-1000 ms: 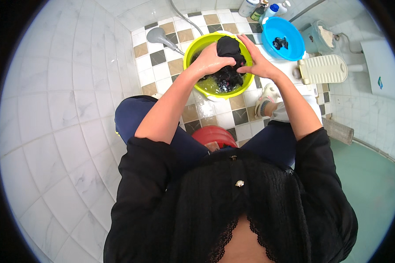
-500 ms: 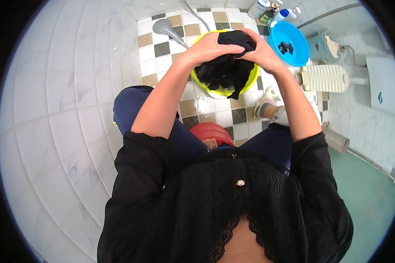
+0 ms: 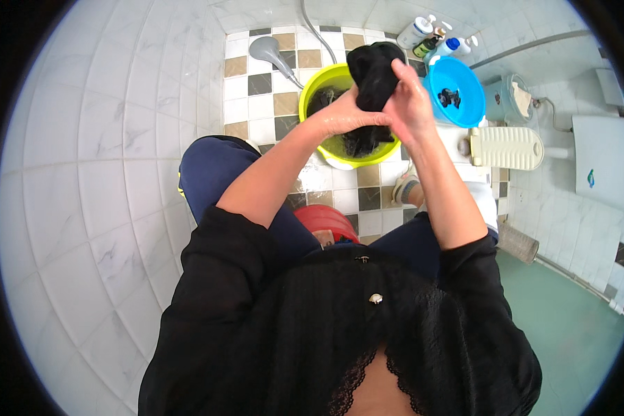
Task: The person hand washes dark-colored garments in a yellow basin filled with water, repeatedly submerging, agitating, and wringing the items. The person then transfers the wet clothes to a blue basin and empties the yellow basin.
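Observation:
A bunched wet black cloth [image 3: 376, 69] is held up over a yellow-green basin [image 3: 344, 164], both hands on it. My left hand [image 3: 347, 116] is closed round its lower part, with the thumb reaching across toward the other palm. Against the cloth's right side lies my right hand [image 3: 410, 104], its fingers pointing up and curved along the fabric. The cloth's lower end hangs behind my hands, and more dark fabric [image 3: 360, 143] sits in the basin's water. Whether the two are one piece is hidden. The kind of garment does not show.
Right of the basin stands a blue basin [image 3: 475, 104] holding small black pieces. Behind it are several pump bottles [image 3: 416, 31]. A grey shower head [image 3: 265, 50] lies on the tiled floor at left. A red tub or stool [image 3: 326, 220] is between my legs; a ridged cream pedal-like panel [image 3: 507, 148] is at right.
The black cloth has been lifted and gathered into an upright bundle, baring more of the basin and its water. My right hand has come down the bundle's side; my left hand has moved lower.

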`<state>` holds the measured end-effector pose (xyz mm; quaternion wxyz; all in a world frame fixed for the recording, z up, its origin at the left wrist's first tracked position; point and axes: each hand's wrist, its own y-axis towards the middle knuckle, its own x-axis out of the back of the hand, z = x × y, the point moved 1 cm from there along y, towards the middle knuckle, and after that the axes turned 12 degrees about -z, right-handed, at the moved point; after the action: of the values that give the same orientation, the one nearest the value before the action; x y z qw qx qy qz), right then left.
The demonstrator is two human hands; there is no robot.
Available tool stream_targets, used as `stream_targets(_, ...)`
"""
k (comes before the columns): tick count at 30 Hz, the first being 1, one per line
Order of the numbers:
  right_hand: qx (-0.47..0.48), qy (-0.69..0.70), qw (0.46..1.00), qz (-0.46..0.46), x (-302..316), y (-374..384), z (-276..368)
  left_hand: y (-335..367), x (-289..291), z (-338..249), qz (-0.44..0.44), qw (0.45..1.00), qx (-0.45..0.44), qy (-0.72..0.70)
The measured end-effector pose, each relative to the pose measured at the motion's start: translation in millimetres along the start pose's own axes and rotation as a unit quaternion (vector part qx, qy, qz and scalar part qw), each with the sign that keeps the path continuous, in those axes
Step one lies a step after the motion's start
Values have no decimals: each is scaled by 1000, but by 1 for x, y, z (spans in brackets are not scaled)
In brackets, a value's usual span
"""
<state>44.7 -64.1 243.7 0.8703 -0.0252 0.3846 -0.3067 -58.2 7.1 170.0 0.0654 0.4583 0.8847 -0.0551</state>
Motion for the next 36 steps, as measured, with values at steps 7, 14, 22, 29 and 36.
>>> stream_targets(7,-46,-264,959,93,13,13,39,0,13,-16,56,951,152,-263)
stream_targets(14,-56,-210,956,197,62,51,50,7,4,-19,158,871,237,-401)
stream_targets(22,-161,-24,938,307,21,49,6,3,-6,-17,261,830,178,-460)
stream_targets(29,-108,-174,964,171,33,63,24,9,-10,2,193,888,250,-334)
stream_targets(36,151,-658,737,5,41,70,1,16,-24,15,-36,982,184,1)
